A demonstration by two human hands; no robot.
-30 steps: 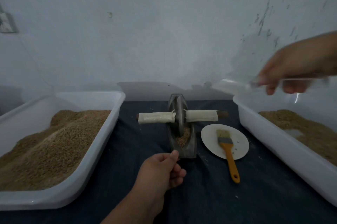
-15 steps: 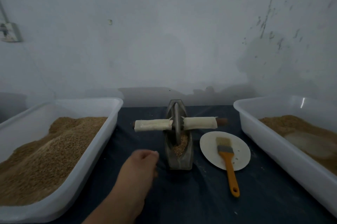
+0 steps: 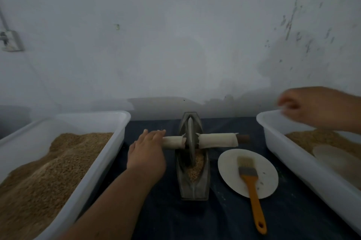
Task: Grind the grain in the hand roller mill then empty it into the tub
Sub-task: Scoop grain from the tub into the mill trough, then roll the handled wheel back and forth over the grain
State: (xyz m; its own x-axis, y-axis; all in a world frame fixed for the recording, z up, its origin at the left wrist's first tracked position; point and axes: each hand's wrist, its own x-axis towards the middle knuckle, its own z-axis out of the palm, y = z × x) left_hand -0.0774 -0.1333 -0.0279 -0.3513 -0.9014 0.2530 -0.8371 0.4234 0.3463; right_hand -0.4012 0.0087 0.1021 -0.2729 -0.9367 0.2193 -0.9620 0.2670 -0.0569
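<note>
Nearest, an orange-handled brush (image 3: 252, 185) lies on a white plate (image 3: 230, 165) beside the hand roller mill (image 3: 190, 149). Its trough sits on the dark cloth (image 3: 195, 220) and holds grain (image 3: 195, 169) that looks largely whole. The left hand (image 3: 146, 153) rests with straight fingers on the roller's paper-wrapped left handle (image 3: 172, 142), not curled round it. The left tub (image 3: 112, 151) is heaped and the right tub (image 3: 289, 153) less full. Above its far rim the right hand (image 3: 312, 108) is blurred, so its grip cannot be told. Grinding appears barely begun, and emptying remains.
</note>
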